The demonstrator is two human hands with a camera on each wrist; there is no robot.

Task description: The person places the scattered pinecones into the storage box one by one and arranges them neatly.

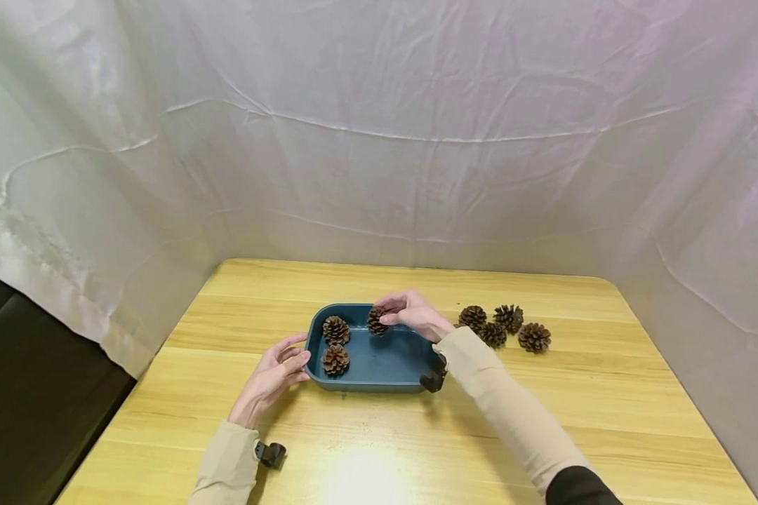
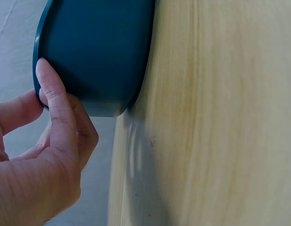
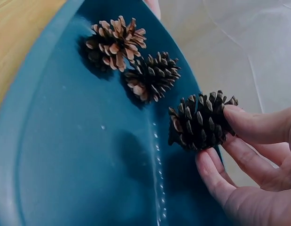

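A blue rectangular tray [image 1: 379, 375] sits on the wooden table, and two pine cones [image 1: 335, 359] lie at its left end. My left hand [image 1: 273, 375] grips the tray's left end, its thumb and fingers about the rim [image 2: 36, 47] in the left wrist view. Over the tray's back part, my right hand [image 1: 417, 317] pinches another pine cone [image 1: 377, 321] between thumb and fingers. In the right wrist view this held pine cone [image 3: 201, 121] hangs above the tray floor, its shadow falling on the blue surface beneath.
Right of the tray, several more pine cones [image 1: 508, 319] lie in a loose cluster on the table [image 1: 606, 393], partly behind my right forearm. Pale fabric [image 1: 417, 175] hangs along the back and sides. A black surface [image 1: 31, 372] shows beyond the table's left edge.
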